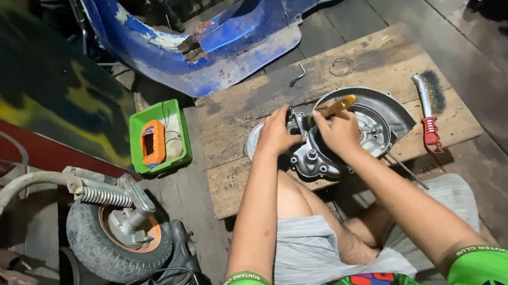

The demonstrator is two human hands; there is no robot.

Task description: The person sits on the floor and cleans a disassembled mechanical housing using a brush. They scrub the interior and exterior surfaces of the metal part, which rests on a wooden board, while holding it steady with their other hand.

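A grey metal engine housing [361, 128] with a round fan cover lies on a low wooden board [241, 186] in front of me. My left hand [276, 133] rests on the housing's left side, fingers curled over it. My right hand [336, 130] grips a tool with a yellow-orange handle [339, 106], which points down onto the top of the housing. What the tool's tip touches is hidden by my fingers.
A wire brush with a red handle [428, 113] lies right of the housing. A green tray [158, 138] holds an orange meter. A small wheel with spring fork [117, 227] stands at left. A blue scooter body [227, 23] lies beyond the board. Thin wire [344, 65] lies on the board.
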